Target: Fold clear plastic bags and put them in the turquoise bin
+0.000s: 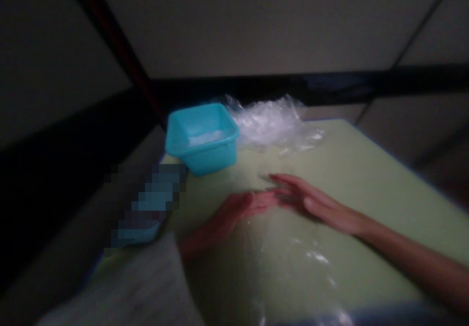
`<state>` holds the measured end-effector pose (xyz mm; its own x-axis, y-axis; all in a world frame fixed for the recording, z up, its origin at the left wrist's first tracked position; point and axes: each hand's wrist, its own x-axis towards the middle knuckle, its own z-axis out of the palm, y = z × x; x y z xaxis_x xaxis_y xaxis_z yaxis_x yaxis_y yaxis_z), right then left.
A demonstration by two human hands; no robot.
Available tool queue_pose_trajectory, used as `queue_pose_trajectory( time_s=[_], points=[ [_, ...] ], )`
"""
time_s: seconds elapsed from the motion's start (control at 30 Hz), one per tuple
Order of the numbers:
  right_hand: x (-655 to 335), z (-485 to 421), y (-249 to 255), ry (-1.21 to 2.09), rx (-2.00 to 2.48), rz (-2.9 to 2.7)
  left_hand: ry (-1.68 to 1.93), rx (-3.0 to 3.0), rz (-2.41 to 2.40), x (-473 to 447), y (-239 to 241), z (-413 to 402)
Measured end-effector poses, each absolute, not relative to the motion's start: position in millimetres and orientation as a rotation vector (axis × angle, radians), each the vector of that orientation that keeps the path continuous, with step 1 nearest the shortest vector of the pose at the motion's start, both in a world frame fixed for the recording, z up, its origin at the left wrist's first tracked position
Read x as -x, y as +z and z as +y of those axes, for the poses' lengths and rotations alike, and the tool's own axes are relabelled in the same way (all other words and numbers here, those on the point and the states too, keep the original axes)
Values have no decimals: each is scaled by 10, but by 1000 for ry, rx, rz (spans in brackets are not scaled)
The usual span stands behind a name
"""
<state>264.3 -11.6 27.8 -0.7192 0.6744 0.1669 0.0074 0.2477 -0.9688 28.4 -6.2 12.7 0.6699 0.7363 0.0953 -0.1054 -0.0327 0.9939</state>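
Observation:
My left hand (238,211) and my right hand (311,200) lie flat, fingers stretched out, on a clear plastic sheet or bag (293,262) spread over the pale green table top (384,194). Their fingertips nearly meet near the middle of the table. Both hands are blurred by motion. Neither hand grips anything that I can see.
A turquoise plastic tub (201,138) stands at the far left of the table, with something white inside. Beside it lies a heap of crumpled clear plastic (273,123). A grey-white cloth or sleeve (139,287) lies at the near left. A pixelated patch sits left of the tub.

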Motion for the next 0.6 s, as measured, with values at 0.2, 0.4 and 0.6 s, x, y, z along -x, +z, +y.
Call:
queue_pose_trajectory(
  time_s=[0.2,0.4,0.6],
  points=[
    [-2652,-194,402,1201,611,-1978,753,-1355,427,-262,173,-61],
    [-2580,-480,578,687,288,-2578,595,-1276,414,-311,106,-125],
    [-2549,-718,487,592,259,-2923,630,-1338,491,-232,108,-95]
  ],
)
